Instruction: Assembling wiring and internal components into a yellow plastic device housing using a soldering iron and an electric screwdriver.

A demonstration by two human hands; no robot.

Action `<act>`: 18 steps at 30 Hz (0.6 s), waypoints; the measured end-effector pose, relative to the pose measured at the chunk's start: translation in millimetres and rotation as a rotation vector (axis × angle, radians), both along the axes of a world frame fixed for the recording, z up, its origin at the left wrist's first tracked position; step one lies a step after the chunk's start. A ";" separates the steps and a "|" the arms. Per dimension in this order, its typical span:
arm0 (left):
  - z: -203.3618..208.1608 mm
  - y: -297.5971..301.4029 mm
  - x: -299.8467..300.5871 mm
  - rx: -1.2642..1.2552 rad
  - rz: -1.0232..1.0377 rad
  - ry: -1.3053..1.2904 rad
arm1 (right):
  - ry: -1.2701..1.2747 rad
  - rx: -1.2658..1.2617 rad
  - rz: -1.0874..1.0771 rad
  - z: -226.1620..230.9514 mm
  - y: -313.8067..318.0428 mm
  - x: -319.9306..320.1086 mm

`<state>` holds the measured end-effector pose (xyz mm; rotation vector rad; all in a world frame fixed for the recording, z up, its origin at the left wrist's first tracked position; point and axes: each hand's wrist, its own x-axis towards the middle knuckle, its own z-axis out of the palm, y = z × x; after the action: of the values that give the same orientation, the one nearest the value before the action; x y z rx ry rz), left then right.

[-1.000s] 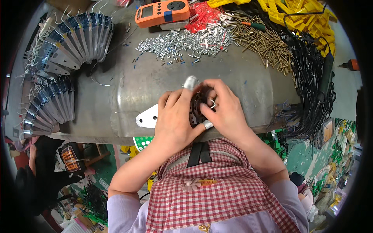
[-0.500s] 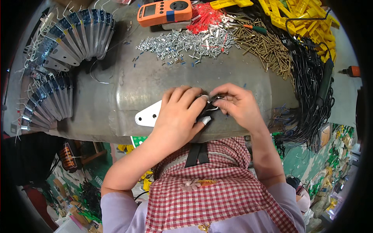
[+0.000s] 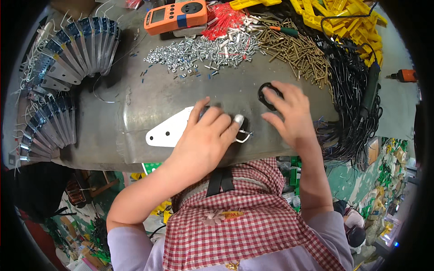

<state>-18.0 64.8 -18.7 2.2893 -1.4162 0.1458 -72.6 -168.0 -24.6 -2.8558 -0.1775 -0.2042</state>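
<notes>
- The hands are apart. The left hand (image 3: 204, 134), mid-frame, lies over the white plate, fingers bent; I cannot tell whether it grips it.
- The right hand (image 3: 291, 110), right of centre, has thumb and fingers spread, its fingertips over a black ring (image 3: 261, 98); contact is hard to judge through the blur.
- The white plate (image 3: 159, 135), with two dark holes, reaches out left of the left hand at the centre of the frame.
- A bent white wire (image 3: 244, 137) shows just right of that hand.
- Above them on the grey desk (image 3: 135, 97) lie silver screws and nuts (image 3: 205, 52), with brass-coloured screws (image 3: 300, 52) to their right.
- An orange meter (image 3: 175, 18) sits at upper centre-left.
- Black cables (image 3: 346, 86) and yellow plastic parts (image 3: 355, 20) fill the upper right.
- Fanned metal plates (image 3: 88, 47) stand at upper left.
</notes>
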 end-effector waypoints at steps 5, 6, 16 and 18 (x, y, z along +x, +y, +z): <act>14.4 -6.8 13.0 -0.012 -0.083 0.133 | -0.092 0.049 -0.027 -7.4 3.1 -3.4; 15.9 -7.0 15.6 0.016 -0.144 0.179 | -0.115 0.057 -0.008 -6.8 2.1 -0.8; 11.2 -18.3 13.0 0.075 -0.047 0.154 | -0.166 0.406 0.136 30.7 45.8 -15.2; 11.3 -13.9 13.7 0.056 -0.050 0.221 | -0.117 0.541 0.102 17.8 41.8 -19.2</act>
<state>-4.4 50.9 -7.3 2.2321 -1.3766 -0.1600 -91.8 -126.2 -6.7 -2.2932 -0.2470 -0.3408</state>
